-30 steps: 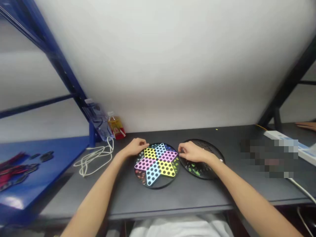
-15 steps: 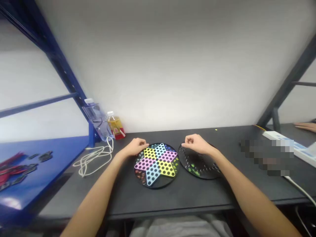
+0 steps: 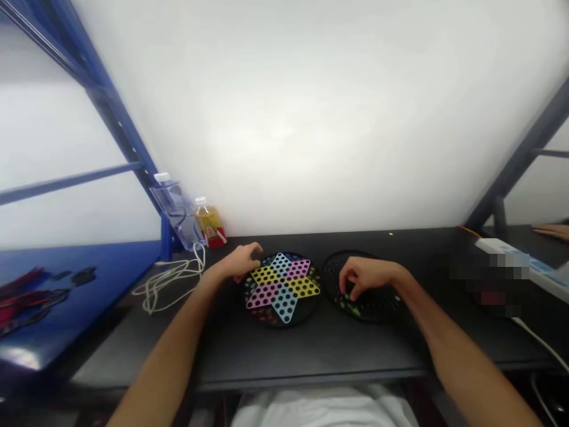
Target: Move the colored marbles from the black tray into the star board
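Roughly, the star board [image 3: 283,287] has blue tips [image 3: 285,301] pointing near and far.

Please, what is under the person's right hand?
A dark round board lies beneath the right hand, with green patches showing; whatever the hand covers cannot be seen.

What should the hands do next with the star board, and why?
Maybe the left hand could steady the Chinese checkers board by its rim: that hand's thumb and index finger look parted beside the edge, with nothing visible between them.
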`<state>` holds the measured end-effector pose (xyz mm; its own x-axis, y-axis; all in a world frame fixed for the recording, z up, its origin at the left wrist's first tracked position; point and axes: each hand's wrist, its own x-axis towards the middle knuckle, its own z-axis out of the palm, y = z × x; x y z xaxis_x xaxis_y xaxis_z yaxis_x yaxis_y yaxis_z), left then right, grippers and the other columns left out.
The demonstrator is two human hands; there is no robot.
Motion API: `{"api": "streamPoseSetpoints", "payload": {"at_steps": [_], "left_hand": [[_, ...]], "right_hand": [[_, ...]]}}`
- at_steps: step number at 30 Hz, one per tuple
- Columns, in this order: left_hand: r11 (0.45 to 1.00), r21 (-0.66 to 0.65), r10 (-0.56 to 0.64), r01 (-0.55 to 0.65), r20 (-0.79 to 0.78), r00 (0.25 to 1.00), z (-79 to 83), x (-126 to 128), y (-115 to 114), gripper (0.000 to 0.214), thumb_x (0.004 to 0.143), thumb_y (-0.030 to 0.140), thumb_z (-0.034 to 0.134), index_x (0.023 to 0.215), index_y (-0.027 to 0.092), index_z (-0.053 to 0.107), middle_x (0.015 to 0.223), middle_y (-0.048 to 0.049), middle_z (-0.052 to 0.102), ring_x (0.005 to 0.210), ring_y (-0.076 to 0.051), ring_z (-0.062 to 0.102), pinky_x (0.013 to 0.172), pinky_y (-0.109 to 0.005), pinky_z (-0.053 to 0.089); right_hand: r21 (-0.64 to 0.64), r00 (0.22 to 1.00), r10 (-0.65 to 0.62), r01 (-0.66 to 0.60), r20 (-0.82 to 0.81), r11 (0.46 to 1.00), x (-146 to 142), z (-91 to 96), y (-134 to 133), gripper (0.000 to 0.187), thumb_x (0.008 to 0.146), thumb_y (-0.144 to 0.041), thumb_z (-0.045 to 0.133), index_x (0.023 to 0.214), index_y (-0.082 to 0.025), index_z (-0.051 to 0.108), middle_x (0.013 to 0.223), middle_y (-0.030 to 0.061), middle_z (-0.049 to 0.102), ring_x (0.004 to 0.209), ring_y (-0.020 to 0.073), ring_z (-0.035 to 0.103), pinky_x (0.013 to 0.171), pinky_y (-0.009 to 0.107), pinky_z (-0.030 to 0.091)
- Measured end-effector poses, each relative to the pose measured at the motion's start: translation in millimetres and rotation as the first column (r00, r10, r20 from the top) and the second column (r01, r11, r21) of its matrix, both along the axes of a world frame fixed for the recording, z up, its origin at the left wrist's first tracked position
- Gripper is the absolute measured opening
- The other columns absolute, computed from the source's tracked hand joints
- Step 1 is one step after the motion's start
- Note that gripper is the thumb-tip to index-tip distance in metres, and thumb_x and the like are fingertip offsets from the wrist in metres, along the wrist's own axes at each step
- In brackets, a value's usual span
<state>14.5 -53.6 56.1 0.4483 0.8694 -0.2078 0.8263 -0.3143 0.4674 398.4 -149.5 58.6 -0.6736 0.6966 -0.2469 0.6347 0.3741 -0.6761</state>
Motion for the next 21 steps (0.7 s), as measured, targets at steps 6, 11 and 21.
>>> {"api": "streamPoseSetpoints", "payload": {"at_steps": [6,11,21], "left_hand": [[0.987,-0.158,0.010,-0.028,-0.116,0.993,15.2,-6.5,-4.6,0.062,0.074,0.023,0.051,0.134,0.011,0.040,0.051,-0.0015,0.064,0.041,-0.019,0.061,0.041,-0.023,0.046],[0.999,0.004,0.047,-0.047,-0.066,0.997,11.3,-4.6,1.3,0.036,0.081,0.031,0.044,0.107,0.013,0.063,0.062,-0.0058,0.068,0.045,-0.017,0.061,0.046,-0.025,0.045],[0.880,0.474,0.014,0.025,-0.079,0.997,-11.4,4.6,8.6,0.040,0.089,0.045,0.043,0.076,0.017,0.070,0.074,-0.0078,0.069,0.069,-0.019,0.062,0.062,-0.026,0.040]], "right_hand": [[-0.150,0.837,-0.355,0.322,-0.416,0.935,5.6,-2.6,3.6,0.024,0.070,-0.031,0.071,0.088,-0.016,0.064,0.050,-0.0100,0.030,0.042,0.0059,0.025,0.042,0.020,0.019],[-0.518,0.399,-0.553,0.202,-0.731,0.831,3.6,-8.6,11.2,0.015,0.077,-0.035,0.053,0.078,-0.019,0.050,0.051,-0.0101,0.022,0.042,0.0063,0.010,0.038,0.019,0.009],[-0.083,0.754,-0.441,0.462,-0.487,0.883,-16.3,2.4,-3.1,0.053,0.075,-0.045,0.070,0.046,-0.018,0.035,0.041,-0.0075,0.027,0.041,0.0052,0.022,0.042,0.024,0.015]]}}
